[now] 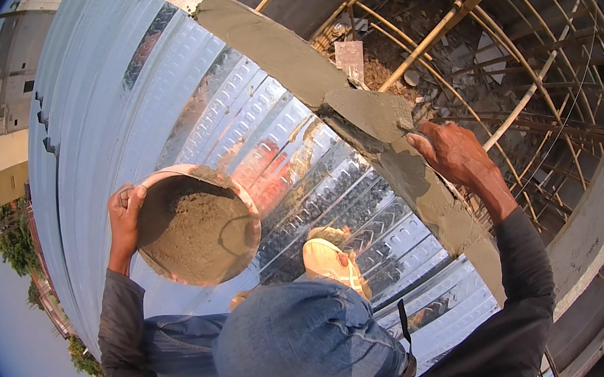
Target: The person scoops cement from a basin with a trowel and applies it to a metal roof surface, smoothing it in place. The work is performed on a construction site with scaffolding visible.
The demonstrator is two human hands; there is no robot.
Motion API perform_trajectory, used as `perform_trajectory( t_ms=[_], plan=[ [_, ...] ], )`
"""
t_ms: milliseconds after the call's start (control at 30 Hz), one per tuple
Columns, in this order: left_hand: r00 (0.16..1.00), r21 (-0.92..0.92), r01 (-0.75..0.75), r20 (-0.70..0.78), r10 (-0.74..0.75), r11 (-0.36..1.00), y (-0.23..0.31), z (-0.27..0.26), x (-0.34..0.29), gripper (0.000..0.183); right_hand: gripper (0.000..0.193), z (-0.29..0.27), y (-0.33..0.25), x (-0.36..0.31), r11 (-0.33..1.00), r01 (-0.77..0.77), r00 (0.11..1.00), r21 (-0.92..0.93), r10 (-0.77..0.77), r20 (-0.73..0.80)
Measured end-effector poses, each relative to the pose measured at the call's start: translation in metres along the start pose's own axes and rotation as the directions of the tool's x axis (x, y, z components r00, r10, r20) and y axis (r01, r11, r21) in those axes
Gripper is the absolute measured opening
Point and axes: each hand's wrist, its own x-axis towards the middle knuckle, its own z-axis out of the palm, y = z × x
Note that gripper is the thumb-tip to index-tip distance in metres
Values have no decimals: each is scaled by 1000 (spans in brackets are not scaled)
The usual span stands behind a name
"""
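My left hand [126,213] is closed on the rim of a round, orange-pink bucket [253,209]. Wet grey mortar [198,224] lies inside it, with the bucket handle's curve showing at one side. My right hand [448,150] grips a trowel [373,114], its handle mostly hidden by the fingers. Grey mortar coats the trowel's blade, which lies over the mortar-covered top of a wall [275,42]. That smoothed band runs slantwise from upper left to lower right, along the edge of the metal roofing.
Shiny corrugated metal sheets [134,75] slope beneath me, with my shoe [331,259] on them. Beyond the wall, bamboo poles [432,42] cross above a deep space with rubble. Another wall edge [602,228] stands at the right. Buildings and trees show far left.
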Motion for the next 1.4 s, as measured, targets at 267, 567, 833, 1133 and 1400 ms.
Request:
perform_trajectory(
  t_ms=[267,567,833,1133,1400],
  plan=[
    [1000,24,-26,-2,26,999,25,18,-1,46,47,11,8,68,909,303,951,-288,-306,35],
    [994,15,-35,105,34,999,40,17,0,48,52,32,-5,79,974,192,981,-124,-188,49],
    [991,-20,-111,76,113,994,33,24,-10,41,62,43,39,-9,997,-53,998,-55,55,37],
    [969,-91,-246,-34,244,965,31,37,-25,44,56,105,-30,-143,917,-337,894,213,382,-233],
    [959,-16,-281,-35,280,960,28,39,-41,41,45,221,-140,-138,676,-56,909,735,340,-243]
  ],
)
